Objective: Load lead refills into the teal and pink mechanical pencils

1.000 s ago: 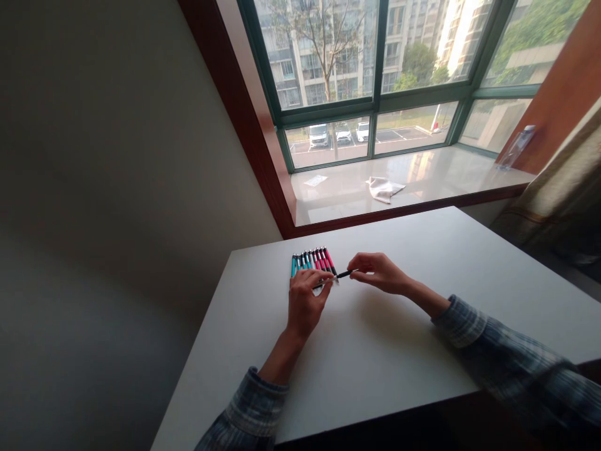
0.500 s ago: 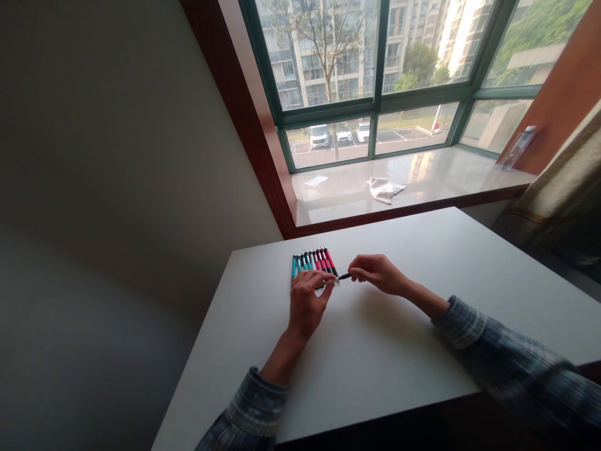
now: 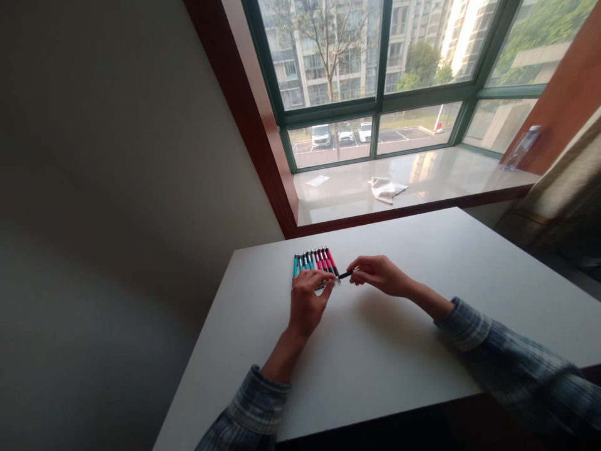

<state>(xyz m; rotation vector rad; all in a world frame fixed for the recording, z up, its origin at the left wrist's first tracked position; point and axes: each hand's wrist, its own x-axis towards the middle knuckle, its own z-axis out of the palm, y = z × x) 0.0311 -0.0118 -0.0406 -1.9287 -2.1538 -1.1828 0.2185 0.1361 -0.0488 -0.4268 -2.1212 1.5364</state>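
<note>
Thumb and forefinger of the left hand (image 3: 307, 297) close on the pale end of a slim black-and-white pen-like stick (image 3: 346, 274), while the fingertips of the right hand (image 3: 379, 274) pinch its black end, so it spans the gap between the hands; whether it is one piece or two parts meeting, I cannot tell. Little has changed over the last half second — the right fingers have shifted slightly, and a thin pale tip shows beside them again — which suggests the fine handling is still under way. Just beyond the left knuckles lies a row of slim turquoise, pink and black pens (image 3: 323, 259) on the smooth white tabletop (image 3: 375, 357). Farther out, a crumpled whitish cloth (image 3: 387, 190) rests on the glossy pale windowsill (image 3: 432, 164).
</note>
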